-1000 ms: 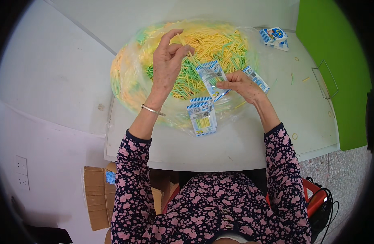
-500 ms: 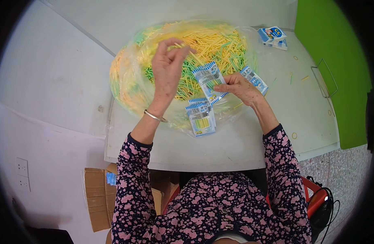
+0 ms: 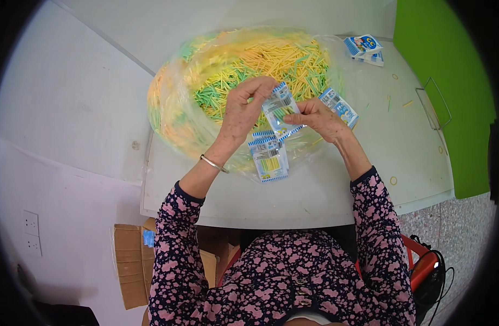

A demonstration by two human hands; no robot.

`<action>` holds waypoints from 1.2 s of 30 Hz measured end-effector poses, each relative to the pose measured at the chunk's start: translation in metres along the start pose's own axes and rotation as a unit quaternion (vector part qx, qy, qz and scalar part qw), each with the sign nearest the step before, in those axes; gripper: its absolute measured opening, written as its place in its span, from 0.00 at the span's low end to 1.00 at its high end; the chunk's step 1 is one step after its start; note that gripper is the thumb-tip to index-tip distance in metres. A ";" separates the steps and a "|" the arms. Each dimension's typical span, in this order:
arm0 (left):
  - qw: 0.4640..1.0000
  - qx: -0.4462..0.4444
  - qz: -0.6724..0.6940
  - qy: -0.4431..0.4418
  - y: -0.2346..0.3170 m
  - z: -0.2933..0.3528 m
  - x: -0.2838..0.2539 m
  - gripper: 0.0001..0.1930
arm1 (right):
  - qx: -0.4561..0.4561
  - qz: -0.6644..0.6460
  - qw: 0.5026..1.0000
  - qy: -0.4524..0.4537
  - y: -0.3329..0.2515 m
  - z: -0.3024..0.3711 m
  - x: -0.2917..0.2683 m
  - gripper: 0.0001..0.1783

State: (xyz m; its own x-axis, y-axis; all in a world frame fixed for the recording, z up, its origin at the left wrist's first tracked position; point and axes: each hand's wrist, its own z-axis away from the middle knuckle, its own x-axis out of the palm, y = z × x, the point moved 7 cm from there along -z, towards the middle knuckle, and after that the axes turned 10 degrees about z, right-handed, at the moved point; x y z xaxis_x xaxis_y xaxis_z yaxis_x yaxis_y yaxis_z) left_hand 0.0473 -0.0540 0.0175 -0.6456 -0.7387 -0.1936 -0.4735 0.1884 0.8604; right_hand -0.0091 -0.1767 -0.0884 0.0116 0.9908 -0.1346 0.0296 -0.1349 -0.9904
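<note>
My right hand pinches a small blue-and-white packet with the thumb across its front, and green and yellow sticks show through its clear window. At the packet's top left edge my left hand is closed, its fingertips together; what lies between them is hidden. Behind both hands a large clear plastic bag lies spread, full of thin yellow, green and orange sticks. Below the held packet, a couple of overlapping packets rest on the bag's near edge. Another packet lies just beyond my right hand.
A short stack of packets sits at the table's far right, by a green panel with a wire handle. Loose sticks and rubber bands lie on the right. A cardboard box stands below the left table edge.
My left hand has come down and right from above the bag, where it held a yellow stick, to the packet's top edge. My right hand and its packet have barely moved.
</note>
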 end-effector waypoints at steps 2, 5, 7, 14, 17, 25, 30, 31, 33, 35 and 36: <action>0.998 0.012 -0.056 -0.030 0.000 0.001 0.001 0.11 | -0.013 -0.009 1.000 0.015 -0.005 0.002 0.000 0.11; 0.984 -0.024 -0.149 -0.093 -0.005 0.005 0.005 0.12 | -0.020 -0.053 0.998 0.012 -0.019 0.007 0.005 0.11; 0.992 -0.084 -0.066 -0.072 -0.008 0.008 0.003 0.14 | -0.019 -0.105 0.994 0.007 -0.023 0.008 0.007 0.12; 0.977 -0.189 0.080 -0.053 -0.008 0.015 0.007 0.22 | -0.014 -0.044 0.998 -0.031 -0.018 0.012 0.001 0.10; 0.978 -0.156 0.120 -0.063 -0.004 0.018 0.013 0.22 | -0.013 -0.010 1.000 -0.005 -0.020 0.014 0.005 0.11; 0.991 -0.114 0.018 -0.068 -0.001 0.013 0.011 0.26 | -0.011 -0.029 0.999 -0.042 -0.033 0.020 0.018 0.12; 0.991 -0.119 0.010 -0.066 0.003 0.011 0.015 0.25 | -0.004 -0.048 0.998 -0.045 -0.033 0.021 0.019 0.11; 0.990 -0.119 0.016 -0.071 0.003 0.011 0.016 0.25 | 0.004 -0.061 0.997 -0.040 -0.031 0.021 0.019 0.11; 0.990 -0.117 0.011 -0.083 0.005 0.011 0.019 0.24 | 0.013 -0.010 0.999 -0.049 -0.039 0.025 0.016 0.11; 0.989 -0.115 0.008 -0.096 0.005 0.011 0.021 0.23 | 0.023 0.040 0.997 -0.056 -0.039 0.027 0.015 0.11; 0.990 -0.103 0.005 -0.096 0.005 0.011 0.021 0.23 | 0.015 0.048 0.997 -0.061 -0.038 0.026 0.015 0.11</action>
State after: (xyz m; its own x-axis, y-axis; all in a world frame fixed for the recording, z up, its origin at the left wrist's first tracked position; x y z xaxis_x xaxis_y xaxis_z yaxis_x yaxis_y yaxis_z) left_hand 0.0250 -0.0618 0.0127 -0.7617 -0.5964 -0.2530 -0.3464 0.0449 0.9370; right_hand -0.0360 -0.1563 -0.0533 -0.1095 0.9671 -0.2298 0.0040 -0.2307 -0.9730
